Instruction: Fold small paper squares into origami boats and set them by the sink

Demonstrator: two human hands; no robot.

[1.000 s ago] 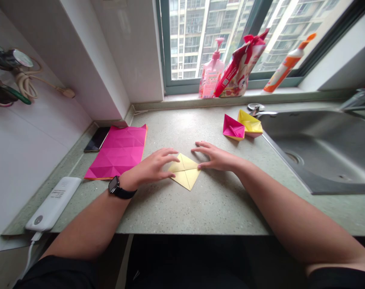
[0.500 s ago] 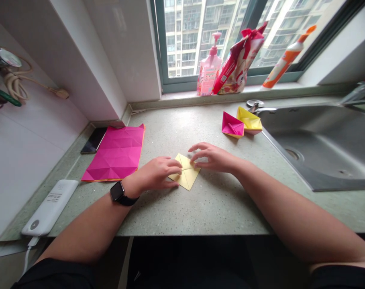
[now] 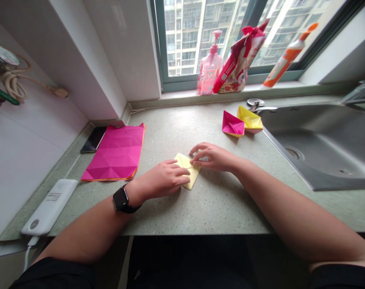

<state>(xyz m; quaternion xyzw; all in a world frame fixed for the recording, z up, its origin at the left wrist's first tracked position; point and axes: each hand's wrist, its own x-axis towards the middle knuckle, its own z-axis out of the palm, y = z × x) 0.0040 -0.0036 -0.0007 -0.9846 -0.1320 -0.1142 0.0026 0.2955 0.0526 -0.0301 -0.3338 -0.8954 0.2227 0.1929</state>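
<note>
Paper square (image 3: 185, 161), yellow and folded, lies on the countertop (image 3: 200, 204) near its front edge, partly covered by both hands. Left hand (image 3: 164, 178) rests flat, palm down, on its left half; right hand (image 3: 214, 157) has fingers curled with the tips on the upper right edge, pinching or pressing unclear. Creased pink sheet (image 3: 117, 152) lies to the left, two paper boats (image 3: 233, 124) beside the sink (image 3: 321, 140).

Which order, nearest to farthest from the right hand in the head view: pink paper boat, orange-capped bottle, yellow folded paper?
1. yellow folded paper: at the fingertips of the right hand, just to its left.
2. pink paper boat: farther back on the counter, near the sink.
3. orange-capped bottle: on the window sill, back right.
</note>
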